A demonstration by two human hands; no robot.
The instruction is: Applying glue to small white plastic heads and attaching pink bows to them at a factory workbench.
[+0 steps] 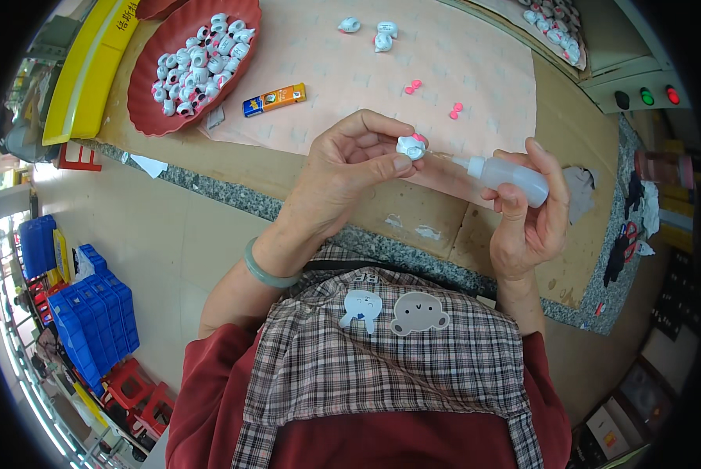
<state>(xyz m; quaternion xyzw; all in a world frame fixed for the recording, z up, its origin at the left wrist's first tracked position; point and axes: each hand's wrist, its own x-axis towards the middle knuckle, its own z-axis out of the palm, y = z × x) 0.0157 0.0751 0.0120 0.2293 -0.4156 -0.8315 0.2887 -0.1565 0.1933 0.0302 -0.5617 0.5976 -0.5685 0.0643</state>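
My left hand (pixel 336 173) pinches a small white figure-like piece (pixel 410 148) with a bit of pink at its edge. In my right hand (pixel 532 230) is a translucent squeeze bottle (pixel 513 179), tilted with its thin nozzle pointing left at the white piece. Whether the tip touches the piece is too fine to tell. Beyond my hands, two small groups of pink pieces (pixel 455 111) lie on the pale pink sheet (pixel 327 129). Farther off on the same sheet sit a few white pieces (pixel 383 41).
A red scalloped tray (pixel 142 78) full of similar white pieces stands at the far left. An orange and blue box (pixel 275 100) lies beside it. A yellow bin edge (pixel 85 86) borders the table's left. Stacked blue crates (pixel 92 313) and red stools (pixel 129 383) are on the floor.
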